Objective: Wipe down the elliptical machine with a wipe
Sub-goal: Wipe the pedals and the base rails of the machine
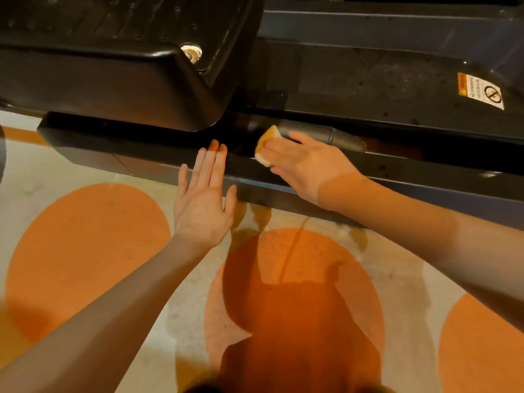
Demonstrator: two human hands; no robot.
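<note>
The person was bent low over the elliptical machine (368,80), arms stretched out over a pale floor (56,165) painted with big orange circles. The right hand (306,163) had its fingers curled round a folded wipe (265,146), pale and yellowish in that light, and pressed it down on the machine's dark lower rail (170,163), just in front of a short grey cylinder (326,134) lying along the frame. Only the left end of the wipe stuck out past the fingers.

The left hand (202,199) held nothing. Its fingers were straight and close together, thumb out to the side, the fingertips reaching over the near edge of the same rail; whether they touched it I could not tell.

Above and to the left sat the black foot pedal (113,66), glossy, with a pale bolt (192,53) near its corner. On the right of the dark body was a warning sticker (480,90), its text too small to read.
</note>
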